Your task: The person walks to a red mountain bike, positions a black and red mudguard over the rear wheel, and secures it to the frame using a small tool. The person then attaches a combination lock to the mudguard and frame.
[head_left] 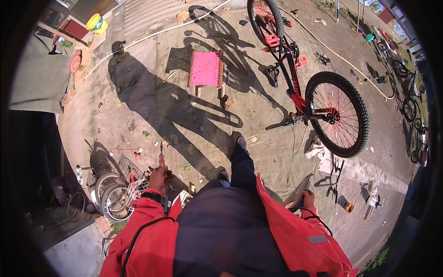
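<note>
My left hand, with a dark watch at the wrist, is closed around a slim tool with a reddish handle and a thin pointed metal end; its exact kind does not show. Down at my right side, my right hand grips a flat grey piece that tapers to a point; I cannot make out what it is. Ahead to the right, a black and red bicycle stands upside down on its saddle and handlebar, wheels up. Neither hand touches it.
A low stool with a pink woven seat stands ahead. Bicycle wheels and a wire basket lie at left. A pale hose crosses the ground. Black metal parts and an orange-yellow round thing lie at right.
</note>
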A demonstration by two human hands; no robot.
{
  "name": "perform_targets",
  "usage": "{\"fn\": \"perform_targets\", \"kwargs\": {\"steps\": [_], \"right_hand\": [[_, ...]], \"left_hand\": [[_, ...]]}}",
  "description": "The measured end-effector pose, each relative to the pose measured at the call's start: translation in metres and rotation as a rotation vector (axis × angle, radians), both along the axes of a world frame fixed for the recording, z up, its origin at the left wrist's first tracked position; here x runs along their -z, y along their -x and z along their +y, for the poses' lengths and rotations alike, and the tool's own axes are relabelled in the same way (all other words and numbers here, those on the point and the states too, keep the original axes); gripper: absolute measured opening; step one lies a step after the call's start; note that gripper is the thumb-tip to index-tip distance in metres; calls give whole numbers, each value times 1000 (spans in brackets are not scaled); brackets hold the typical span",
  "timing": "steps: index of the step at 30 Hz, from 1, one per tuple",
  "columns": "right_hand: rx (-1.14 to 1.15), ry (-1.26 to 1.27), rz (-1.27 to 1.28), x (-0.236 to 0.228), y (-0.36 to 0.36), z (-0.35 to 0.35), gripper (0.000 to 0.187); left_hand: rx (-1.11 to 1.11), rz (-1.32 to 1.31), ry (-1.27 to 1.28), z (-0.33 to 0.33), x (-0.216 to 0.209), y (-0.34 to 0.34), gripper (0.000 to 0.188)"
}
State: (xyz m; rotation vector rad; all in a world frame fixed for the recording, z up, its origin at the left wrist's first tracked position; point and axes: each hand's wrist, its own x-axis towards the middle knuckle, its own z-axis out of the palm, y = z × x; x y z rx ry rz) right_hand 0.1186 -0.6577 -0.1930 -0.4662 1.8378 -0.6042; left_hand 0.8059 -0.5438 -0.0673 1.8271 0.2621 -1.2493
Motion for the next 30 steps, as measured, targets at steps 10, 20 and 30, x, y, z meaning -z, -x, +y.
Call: {"fn": "perform_targets", "kwargs": {"steps": [10,20,30], "right_hand": [[-394,-225,97,-10,-120,-156,45],[-638,-227,486,-18,-266,-214,36],[-466,-433,414,-8,-367,-232,29]], "left_hand": [[-59,-9,115,-175,41,-69,23],[53,29,103,-371,235,-202,31],[178,-79,120,-489,426,-275,34]]}}
